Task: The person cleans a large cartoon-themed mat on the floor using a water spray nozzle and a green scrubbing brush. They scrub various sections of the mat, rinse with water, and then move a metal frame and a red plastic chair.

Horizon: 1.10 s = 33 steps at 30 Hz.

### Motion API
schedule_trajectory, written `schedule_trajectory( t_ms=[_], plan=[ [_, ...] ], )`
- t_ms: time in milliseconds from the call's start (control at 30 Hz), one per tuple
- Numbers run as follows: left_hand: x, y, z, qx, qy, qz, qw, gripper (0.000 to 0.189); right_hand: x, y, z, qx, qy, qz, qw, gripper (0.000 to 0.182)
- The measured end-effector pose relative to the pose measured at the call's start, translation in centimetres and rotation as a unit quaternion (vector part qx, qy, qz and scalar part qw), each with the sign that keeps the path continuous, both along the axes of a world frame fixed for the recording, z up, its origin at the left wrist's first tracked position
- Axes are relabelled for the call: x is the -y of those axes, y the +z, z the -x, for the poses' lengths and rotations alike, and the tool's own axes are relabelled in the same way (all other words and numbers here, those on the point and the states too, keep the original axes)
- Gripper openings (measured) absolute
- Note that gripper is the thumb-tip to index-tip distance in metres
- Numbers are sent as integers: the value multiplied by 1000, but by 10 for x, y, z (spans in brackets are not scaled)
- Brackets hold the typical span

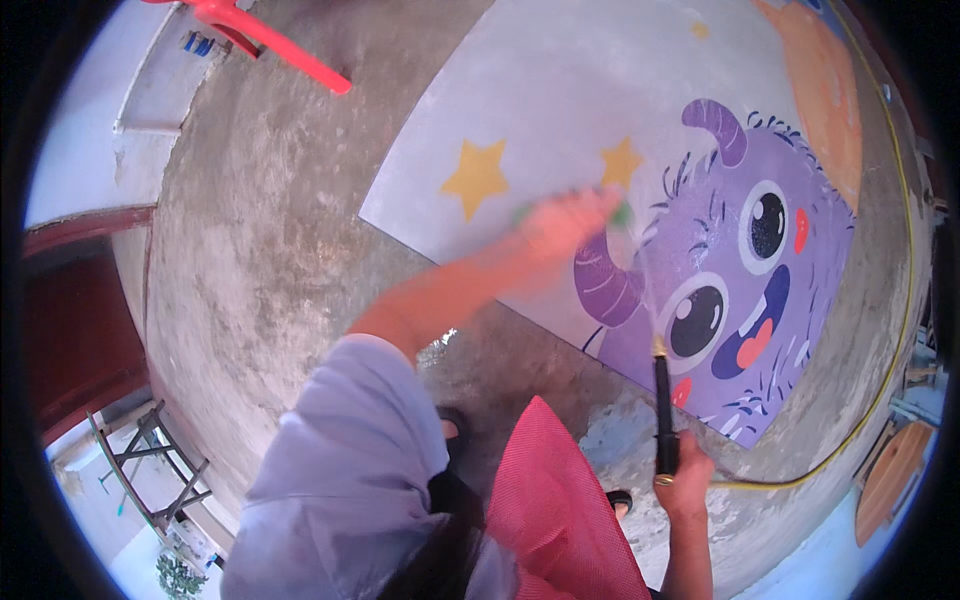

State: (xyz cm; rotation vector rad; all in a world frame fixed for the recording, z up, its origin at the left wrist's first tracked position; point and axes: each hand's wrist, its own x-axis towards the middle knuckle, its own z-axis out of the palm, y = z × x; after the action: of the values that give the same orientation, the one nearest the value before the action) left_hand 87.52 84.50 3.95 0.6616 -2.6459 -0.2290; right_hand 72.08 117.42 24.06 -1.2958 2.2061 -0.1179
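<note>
My left hand [566, 221] is blurred and reaches over a large printed mat [547, 90], closed on a green object [621, 213]. Green shows on both sides of the hand, but the blur hides what kind of object it is. Low on the right, my right hand [690, 472] grips a black spray wand with a brass tip [663, 412]. A thin stream of water leaves the tip and lands on the mat near a purple horned monster print [787, 172]. Yellow stars [475, 178] are printed close to my left hand.
A yellow hose [896, 337] curves along the right side to the wand. Wet concrete floor [240, 247] surrounds the mat. A red plastic chair leg [300, 56] juts in at top left. A wooden stool [892, 484] stands right, a dark metal frame [154, 469] lower left. A pink apron [547, 502] hangs before me.
</note>
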Motion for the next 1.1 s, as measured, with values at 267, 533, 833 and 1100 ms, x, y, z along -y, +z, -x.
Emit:
schedule_trajectory(
  t_ms=[267,533,833,1100],
  plan=[
    [97,14,-62,207,370,-104,899,54,59,23,-46,95,130,-37,986,48],
    [70,5,-85,148,185,-53,970,53,41,18,-31,43,77,-3,996,35],
    [-13,12,-78,210,168,-102,958,58,37,24,-46,61,131,-5,989,47],
    [46,13,-177,232,376,-111,890,58,10,35,-35,44,87,-22,995,45]
  ],
)
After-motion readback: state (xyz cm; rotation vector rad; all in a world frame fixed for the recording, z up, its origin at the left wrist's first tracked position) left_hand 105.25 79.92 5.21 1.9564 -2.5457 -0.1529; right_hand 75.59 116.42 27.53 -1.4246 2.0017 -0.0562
